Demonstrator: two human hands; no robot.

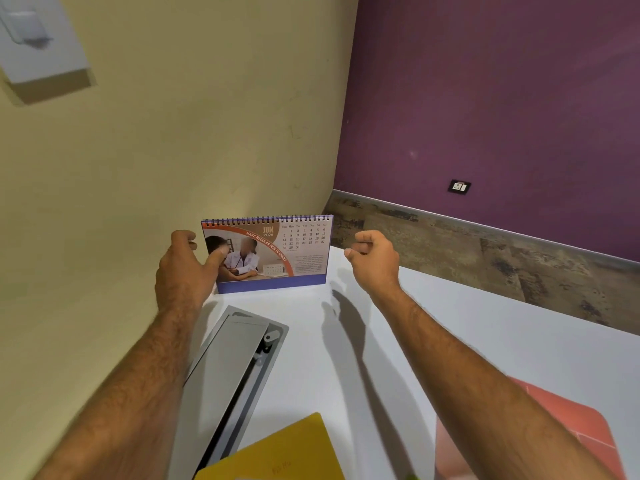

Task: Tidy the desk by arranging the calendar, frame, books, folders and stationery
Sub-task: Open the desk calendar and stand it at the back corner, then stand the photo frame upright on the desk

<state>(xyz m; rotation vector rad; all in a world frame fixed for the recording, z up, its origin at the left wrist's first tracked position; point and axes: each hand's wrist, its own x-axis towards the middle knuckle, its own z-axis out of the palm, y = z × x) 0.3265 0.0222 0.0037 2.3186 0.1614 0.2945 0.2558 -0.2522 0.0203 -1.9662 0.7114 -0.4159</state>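
Two hands are raised over the far corner of the white desk (433, 341). The calendar (270, 254) stands upright at 12 o'clock in that corner, its printed June page facing me, spiral binding on top and its long axis running left to right. Its left end lies close to the cream wall (138, 168); just past its right end, at 1 o'clock, the desk edge drops to the floor. My left hand (183, 268) is at 11 o'clock with the thumb laid across the calendar's left front face and the fingers reaching round its left end, apparently holding it. My right hand (375, 259) hovers at 1 o'clock, fingers loosely curled, holding nothing, clear of the calendar. Open desk surface runs from 2 to 4 o'clock. A grey cable tray (228, 368) set into the desk runs from 6 toward 12 o'clock; I cannot tell its contents. A yellow folder (287, 452) lies at 6 o'clock over the tray's near end, and a red folder (571, 427) at 4 o'clock.
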